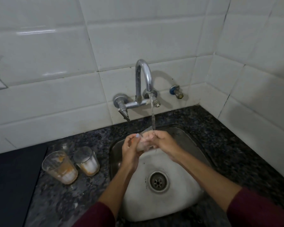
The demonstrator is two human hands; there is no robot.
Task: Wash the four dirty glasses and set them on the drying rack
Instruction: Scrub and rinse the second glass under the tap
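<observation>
Under the chrome tap (143,82), both hands' grip on a clear glass (143,142), left hand (130,149), right hand (165,143).

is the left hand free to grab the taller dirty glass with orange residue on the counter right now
Probably not yet: the left hand and right hand both grip a clear glass under the tap. The path to the taller orange-stained glass itself looks unobstructed.

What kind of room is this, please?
Most likely a home kitchen: a steel sink set in a granite counter, a wall tap running, and dirty glasses waiting beside it.
</observation>
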